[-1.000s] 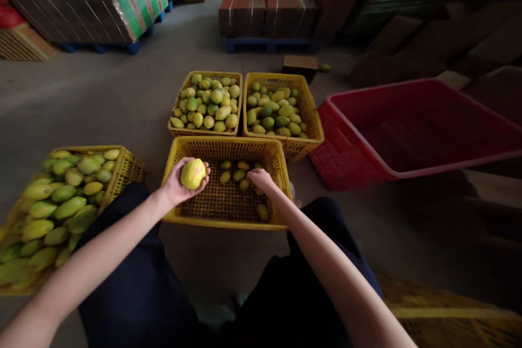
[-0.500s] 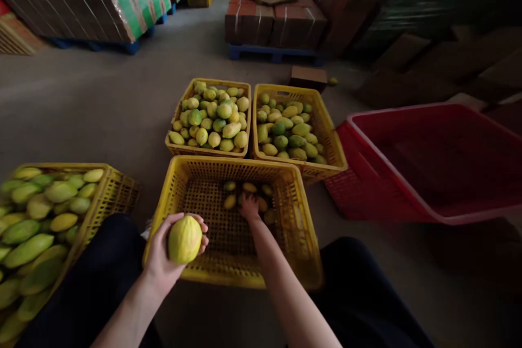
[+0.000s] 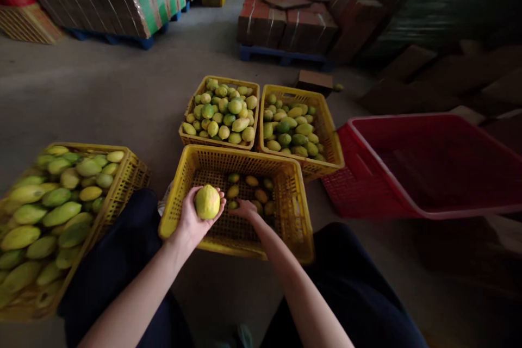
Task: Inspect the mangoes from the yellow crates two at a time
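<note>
My left hand (image 3: 196,215), palm up with fingers curled round it, holds a yellow-green papaya (image 3: 207,202) above the left part of the front yellow crate (image 3: 171,212). Down inside that crate, my right hand (image 3: 245,209) has its fingers at a small greenish papaya (image 3: 232,205) on the slatted floor; part of the grip is hidden. Several more papayas (image 3: 261,195) lie beyond and to the right of this hand, in loose rows near the crate's far right side.
Two yellow crates of papayas, back left (image 3: 256,119) and back right (image 3: 332,133), adjoin the front crate. Another full crate (image 3: 122,174) stands by my left leg. A red bin (image 3: 346,174) is at right. Boxes on a blue pallet (image 3: 281,57) stand behind.
My left hand has carried its papaya forward and right, over the crate. My right hand has shifted left from among the papayas, and a greenish one now shows at its fingers.
</note>
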Tool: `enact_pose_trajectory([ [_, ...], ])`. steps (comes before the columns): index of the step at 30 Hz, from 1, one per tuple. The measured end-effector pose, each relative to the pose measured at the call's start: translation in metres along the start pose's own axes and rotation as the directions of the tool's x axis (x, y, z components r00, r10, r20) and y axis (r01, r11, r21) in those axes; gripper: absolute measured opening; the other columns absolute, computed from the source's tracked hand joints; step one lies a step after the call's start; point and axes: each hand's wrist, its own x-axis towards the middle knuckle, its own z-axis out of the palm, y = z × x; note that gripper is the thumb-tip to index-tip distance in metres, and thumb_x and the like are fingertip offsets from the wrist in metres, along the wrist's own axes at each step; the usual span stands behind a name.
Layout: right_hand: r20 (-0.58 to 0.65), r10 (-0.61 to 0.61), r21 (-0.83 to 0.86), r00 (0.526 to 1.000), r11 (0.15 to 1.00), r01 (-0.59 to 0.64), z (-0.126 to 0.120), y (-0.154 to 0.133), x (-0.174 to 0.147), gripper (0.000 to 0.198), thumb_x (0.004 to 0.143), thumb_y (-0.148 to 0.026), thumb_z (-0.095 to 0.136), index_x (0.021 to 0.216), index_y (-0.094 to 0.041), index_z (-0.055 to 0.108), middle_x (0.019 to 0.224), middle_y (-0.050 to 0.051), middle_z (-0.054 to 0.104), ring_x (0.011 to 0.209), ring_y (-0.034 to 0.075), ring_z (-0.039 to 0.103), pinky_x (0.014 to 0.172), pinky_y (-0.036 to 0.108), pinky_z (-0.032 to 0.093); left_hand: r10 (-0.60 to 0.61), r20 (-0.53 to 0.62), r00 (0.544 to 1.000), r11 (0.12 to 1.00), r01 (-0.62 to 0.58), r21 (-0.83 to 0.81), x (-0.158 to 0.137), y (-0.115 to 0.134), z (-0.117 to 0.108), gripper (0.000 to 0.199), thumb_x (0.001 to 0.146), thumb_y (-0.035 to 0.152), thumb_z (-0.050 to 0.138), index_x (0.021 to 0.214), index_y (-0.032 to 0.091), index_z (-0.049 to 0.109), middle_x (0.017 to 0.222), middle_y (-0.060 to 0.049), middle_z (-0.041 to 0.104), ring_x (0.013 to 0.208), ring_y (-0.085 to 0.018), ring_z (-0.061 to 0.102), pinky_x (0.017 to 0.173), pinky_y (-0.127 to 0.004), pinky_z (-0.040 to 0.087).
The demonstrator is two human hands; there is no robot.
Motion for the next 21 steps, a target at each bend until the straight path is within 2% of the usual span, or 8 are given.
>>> enact_pose_trajectory([
  [3, -0.078, -0.086, 0.256, 0.993, 0.961, 0.104, -0.041, -0.021, -0.027, 0.040, 0.077, -0.047, 0.065, 0.105, -0.019, 0.068, 0.106, 0.010, 0.073, 0.106, 0.028, 0.066, 0.090, 0.039, 0.051, 0.069, 0.056, 0.996, 0.996, -0.065, -0.067, -0.003, 0.002, -0.002, 0.013, 0.088, 0.022, 0.051, 0.086, 0.016, 0.063, 0.079, -0.006, 0.069, 0.074, -0.018, 0.069, 0.066, -0.030, 0.060],
  [7, -0.191, -0.198, 0.550, 0.962, 0.790, 0.271, -0.093, -0.052, -0.079, 0.046, 0.090, -0.057, 0.036, 0.105, -0.022, 0.061, 0.096, 0.005, 0.073, 0.088, 0.020, 0.069, 0.071, 0.033, 0.057, 0.072, 0.156, 0.985, 0.993, -0.056, -0.100, -0.011, 0.001, 0.001, 0.005, 0.086, 0.022, 0.058, 0.081, 0.019, 0.059, 0.079, -0.002, 0.068, 0.072, -0.016, 0.067, 0.069, -0.032, 0.060],
  [8, -0.227, -0.208, 0.665, 0.951, 0.681, 0.307, -0.100, -0.059, -0.095, 0.048, 0.089, -0.060, 0.034, 0.102, -0.022, 0.060, 0.090, 0.004, 0.072, 0.082, 0.020, 0.069, 0.066, 0.033, 0.057, 0.062, 0.173, 0.983, 0.993, -0.043, -0.109, -0.013, 0.000, 0.002, 0.007, 0.086, 0.023, 0.058, 0.081, 0.019, 0.059, 0.077, -0.001, 0.067, 0.070, -0.015, 0.066, 0.067, -0.031, 0.059],
  [10, -0.300, -0.205, 0.875, 0.932, 0.329, 0.354, -0.105, -0.070, -0.126, 0.046, 0.082, -0.065, 0.045, 0.091, -0.023, 0.058, 0.076, 0.003, 0.068, 0.070, 0.021, 0.068, 0.058, 0.033, 0.056, 0.075, 0.191, 0.979, 0.989, -0.049, -0.139, -0.015, -0.003, 0.005, 0.012, 0.089, 0.025, 0.057, 0.079, 0.018, 0.059, 0.072, 0.000, 0.065, 0.065, -0.013, 0.064, 0.062, -0.026, 0.057],
  [12, -0.364, -0.209, 0.921, 0.908, 0.065, 0.384, -0.099, -0.077, -0.152, 0.042, 0.073, -0.063, 0.062, 0.084, -0.022, 0.057, 0.069, 0.001, 0.065, 0.063, 0.020, 0.065, 0.052, 0.031, 0.052, 0.110, 0.211, 0.971, 0.982, -0.073, -0.175, -0.014, -0.006, 0.007, 0.018, 0.093, 0.025, 0.052, 0.078, 0.017, 0.059, 0.069, 0.000, 0.065, 0.062, -0.012, 0.064, 0.060, -0.024, 0.054],
  [14, -0.429, -0.228, 0.893, 0.874, 0.037, 0.448, -0.089, -0.083, -0.170, 0.040, 0.070, -0.057, 0.071, 0.084, -0.022, 0.058, 0.069, -0.001, 0.063, 0.061, 0.019, 0.063, 0.048, 0.027, 0.048, 0.133, 0.236, 0.963, 0.978, -0.089, -0.190, -0.011, -0.010, 0.008, 0.024, 0.095, 0.025, 0.047, 0.078, 0.016, 0.060, 0.069, -0.001, 0.065, 0.061, -0.012, 0.064, 0.059, -0.023, 0.053],
  [16, -0.507, -0.209, 0.844, 0.837, 0.077, 0.530, -0.080, -0.088, -0.177, 0.037, 0.072, -0.055, 0.071, 0.087, -0.022, 0.060, 0.073, -0.001, 0.064, 0.064, 0.018, 0.061, 0.050, 0.026, 0.046, 0.152, 0.262, 0.953, 0.978, -0.107, -0.180, -0.007, -0.014, 0.007, 0.026, 0.095, 0.025, 0.045, 0.076, 0.015, 0.061, 0.068, -0.002, 0.065, 0.060, -0.013, 0.064, 0.059, -0.024, 0.053],
  [21, -0.701, -0.126, 0.684, 0.702, 0.164, 0.711, -0.069, -0.096, -0.175, 0.029, 0.082, -0.051, 0.059, 0.083, -0.022, 0.066, 0.086, 0.001, 0.068, 0.082, 0.018, 0.060, 0.075, 0.027, 0.047, 0.297, 0.341, 0.892, 0.952, -0.305, -0.032, -0.002, -0.026, 0.004, 0.033, 0.090, 0.027, 0.048, 0.066, 0.013, 0.064, 0.065, -0.004, 0.065, 0.058, -0.013, 0.061, 0.063, -0.023, 0.049],
])
